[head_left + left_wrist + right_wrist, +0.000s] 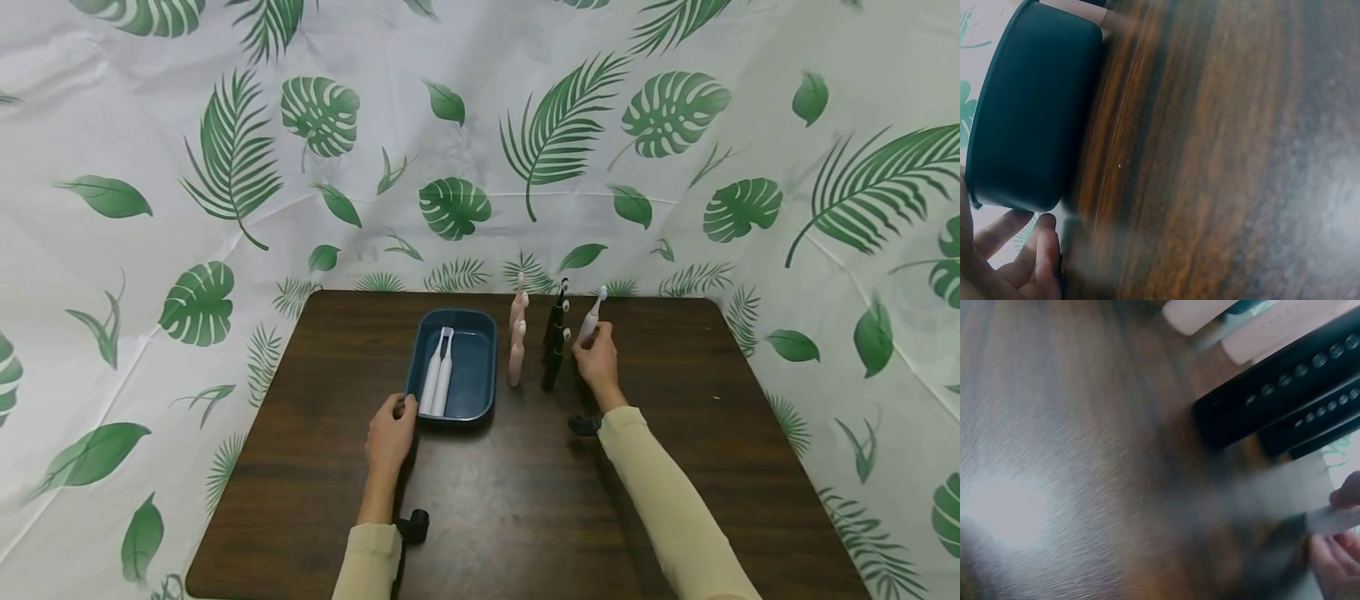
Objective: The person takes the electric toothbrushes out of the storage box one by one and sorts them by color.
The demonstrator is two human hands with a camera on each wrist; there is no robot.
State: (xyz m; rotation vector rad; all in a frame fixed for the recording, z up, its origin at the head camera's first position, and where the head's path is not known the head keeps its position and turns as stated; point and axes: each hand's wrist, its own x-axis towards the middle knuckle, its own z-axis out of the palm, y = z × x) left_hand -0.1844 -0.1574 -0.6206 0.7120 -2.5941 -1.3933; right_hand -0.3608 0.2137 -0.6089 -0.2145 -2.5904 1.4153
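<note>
Two white electric toothbrushes [437, 371] being kept lying side by side in blue tray [480, 392] on dark wooden table [525, 492]. Pink toothbrushes [517, 337] and black toothbrushes [555, 337] being kept upright right of tray; exact count of each unclear. One white toothbrush [592, 315] being pinched, tilted, by right hand [597, 360], arm stretched forward. Tray's near left corner being gripped by left hand [390, 433], fingers curled.

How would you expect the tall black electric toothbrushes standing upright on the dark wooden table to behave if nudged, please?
The tall black electric toothbrushes stand on narrow bases, so they probably tip easily. Standing close together, one would likely knock over its neighbours or the pink toothbrushes. Their bodies look rigid and smooth, and once down they might roll on the dark wooden table.
</note>
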